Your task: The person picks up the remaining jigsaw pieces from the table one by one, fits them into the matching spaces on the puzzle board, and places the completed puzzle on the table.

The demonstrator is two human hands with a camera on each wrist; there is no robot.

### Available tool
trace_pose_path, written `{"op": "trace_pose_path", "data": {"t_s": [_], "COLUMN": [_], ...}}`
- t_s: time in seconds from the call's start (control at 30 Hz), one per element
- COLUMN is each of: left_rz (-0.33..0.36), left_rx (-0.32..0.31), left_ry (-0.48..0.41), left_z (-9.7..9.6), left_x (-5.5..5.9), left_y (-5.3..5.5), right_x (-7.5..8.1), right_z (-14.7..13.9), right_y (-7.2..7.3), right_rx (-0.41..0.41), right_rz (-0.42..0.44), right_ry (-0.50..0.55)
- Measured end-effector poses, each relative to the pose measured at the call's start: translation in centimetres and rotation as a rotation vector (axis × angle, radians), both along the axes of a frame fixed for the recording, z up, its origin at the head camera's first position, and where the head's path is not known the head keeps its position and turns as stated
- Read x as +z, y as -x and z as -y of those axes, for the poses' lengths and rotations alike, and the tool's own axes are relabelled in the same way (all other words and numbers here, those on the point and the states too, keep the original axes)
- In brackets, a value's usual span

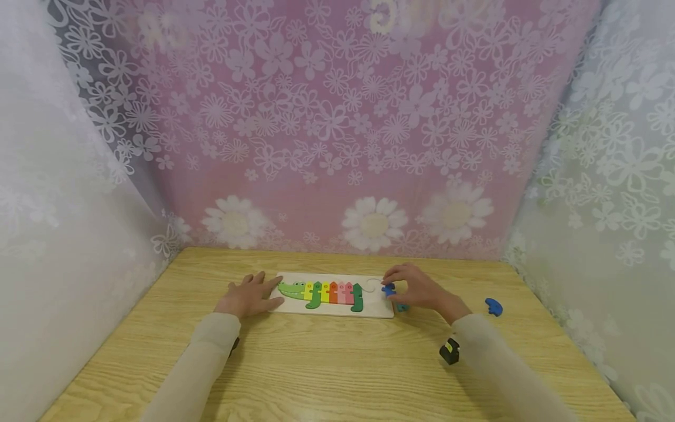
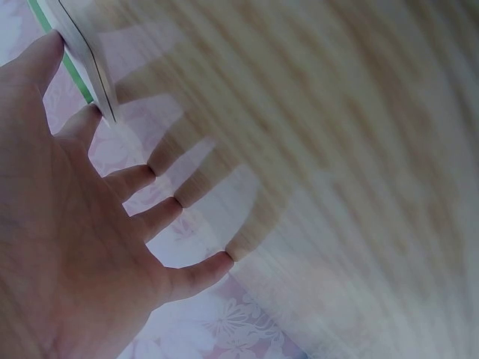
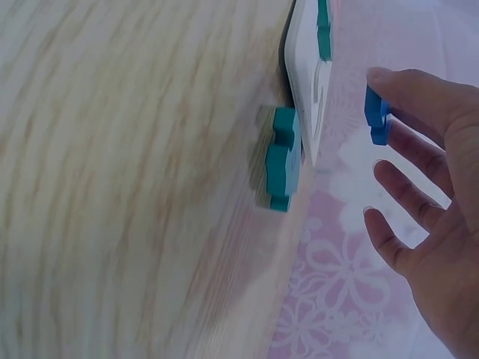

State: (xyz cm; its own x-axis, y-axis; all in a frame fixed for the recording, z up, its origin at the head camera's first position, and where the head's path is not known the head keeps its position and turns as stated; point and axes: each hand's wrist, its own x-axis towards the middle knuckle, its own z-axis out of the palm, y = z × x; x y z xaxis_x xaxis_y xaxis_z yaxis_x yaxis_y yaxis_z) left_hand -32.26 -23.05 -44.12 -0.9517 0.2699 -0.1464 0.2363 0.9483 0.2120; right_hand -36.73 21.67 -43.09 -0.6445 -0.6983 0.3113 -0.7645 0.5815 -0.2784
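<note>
A pale wooden puzzle board (image 1: 327,311) lies on the table, with a colourful crocodile (image 1: 319,292) of yellow, green, orange, red and pink pieces set in it. Its tail outline at the right end is bare. My left hand (image 1: 249,297) has its fingers spread, thumb and index touching the board's left end. Between thumb and fingers, my right hand (image 1: 419,287) pinches a blue puzzle piece (image 3: 376,116), held above the board's right end. Just off that end, a teal puzzle piece (image 3: 282,161) lies on the table, partly hidden by the right hand in the head view.
A curved blue puzzle piece (image 1: 494,306) lies on the wooden table (image 1: 337,369), right of the right hand. Flower-patterned cloth (image 1: 337,129) hangs along the back and both sides. A small black device (image 1: 450,351) sits at the right wrist.
</note>
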Motion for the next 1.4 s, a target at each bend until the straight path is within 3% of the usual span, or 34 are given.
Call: {"op": "trace_pose_path", "data": {"t_s": [0.8, 1.4], "left_rz": [-0.008, -0.008], "left_rx": [0.007, 0.003], "left_ry": [-0.013, -0.011], "left_z": [-0.1, 0.0], "left_x": [0.1, -0.3], "left_y": [-0.3, -0.1], "right_x": [0.0, -1.0], "right_z": [2.7, 4.0], "right_y": [-0.4, 0.1], "right_rx": [-0.010, 0.009], "right_rz": [0.047, 0.027], "right_ry": [-0.028, -0.071]}}
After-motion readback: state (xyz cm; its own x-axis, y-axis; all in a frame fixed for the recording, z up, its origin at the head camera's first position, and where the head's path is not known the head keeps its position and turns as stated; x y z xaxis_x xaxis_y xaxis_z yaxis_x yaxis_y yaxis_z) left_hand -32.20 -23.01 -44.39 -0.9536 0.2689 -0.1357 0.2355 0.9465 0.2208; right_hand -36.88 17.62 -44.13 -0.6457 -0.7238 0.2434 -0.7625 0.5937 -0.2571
